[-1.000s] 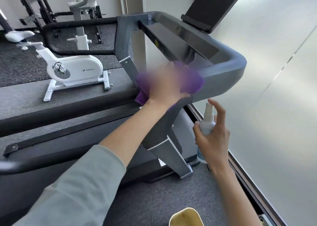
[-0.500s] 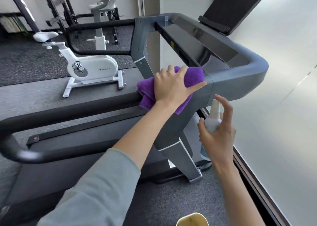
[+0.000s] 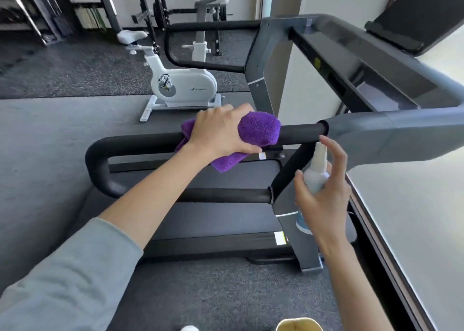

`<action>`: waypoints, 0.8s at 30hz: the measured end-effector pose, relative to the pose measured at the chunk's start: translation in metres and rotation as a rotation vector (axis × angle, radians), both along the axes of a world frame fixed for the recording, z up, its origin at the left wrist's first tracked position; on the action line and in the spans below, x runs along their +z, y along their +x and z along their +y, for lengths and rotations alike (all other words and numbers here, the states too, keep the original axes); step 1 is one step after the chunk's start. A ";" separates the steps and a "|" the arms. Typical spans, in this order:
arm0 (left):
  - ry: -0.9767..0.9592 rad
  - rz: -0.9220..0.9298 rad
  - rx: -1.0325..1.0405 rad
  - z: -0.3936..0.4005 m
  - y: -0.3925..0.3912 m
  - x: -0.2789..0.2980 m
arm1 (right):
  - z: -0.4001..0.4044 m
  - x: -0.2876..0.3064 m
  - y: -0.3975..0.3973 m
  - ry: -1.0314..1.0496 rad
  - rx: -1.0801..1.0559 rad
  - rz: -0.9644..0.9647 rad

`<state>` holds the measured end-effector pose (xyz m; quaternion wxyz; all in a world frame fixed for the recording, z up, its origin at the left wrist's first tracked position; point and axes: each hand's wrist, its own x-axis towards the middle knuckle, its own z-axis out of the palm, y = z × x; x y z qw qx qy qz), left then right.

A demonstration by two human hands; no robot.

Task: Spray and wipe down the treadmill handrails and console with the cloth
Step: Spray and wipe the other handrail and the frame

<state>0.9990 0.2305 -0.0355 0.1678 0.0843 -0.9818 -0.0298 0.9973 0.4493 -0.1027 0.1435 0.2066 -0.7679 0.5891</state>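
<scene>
My left hand grips a purple cloth wrapped over the near black handrail of the grey treadmill, a little left of where the rail meets the grey console arm. My right hand holds a small white spray bottle upright below that joint, index finger raised near the nozzle. The dark console panel runs across the top right, with a black tablet holder above it. The far handrail is at the back.
A white exercise bike stands on the dark rubber floor beyond the treadmill belt. Black weight racks line the back wall. A frosted window runs along the right. A pale yellow object shows at the bottom edge.
My left hand has slid the cloth from the grey console arm leftward onto the black handrail. The view has shifted, and my right hand with the bottle sits closer under the rail joint.
</scene>
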 end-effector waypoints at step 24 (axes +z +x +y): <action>0.555 0.647 0.446 -0.163 0.164 -0.079 | -0.122 -0.008 0.066 0.079 0.170 0.022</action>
